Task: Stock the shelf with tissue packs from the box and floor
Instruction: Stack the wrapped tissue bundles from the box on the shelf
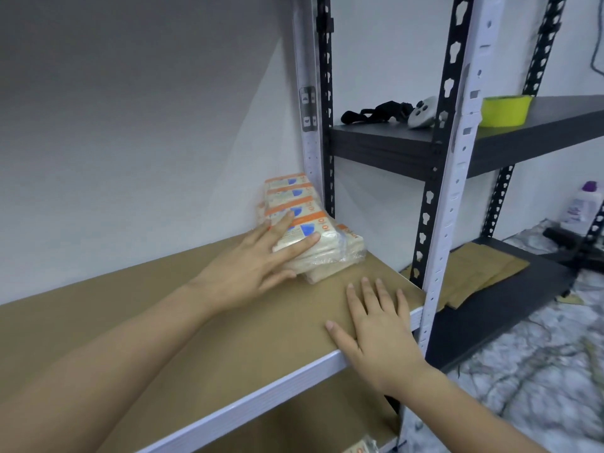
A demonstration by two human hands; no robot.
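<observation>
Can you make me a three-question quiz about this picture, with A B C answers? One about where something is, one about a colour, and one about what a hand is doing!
1. Where are the tissue packs?
A. on the brown shelf board, in the back right corner
B. on the floor
C. on the dark shelf

2. What colour is the tape roll on the dark shelf?
A. red
B. yellow-green
C. blue

3. What is the right hand doing?
A. holding a pack
B. making a fist
C. lying flat on the brown shelf board

Answers:
1 A, the packs sit by the white post.
2 B, the roll looks bright yellow-green.
3 C, its fingers are straight and hold nothing; the left hand touches the packs.
</observation>
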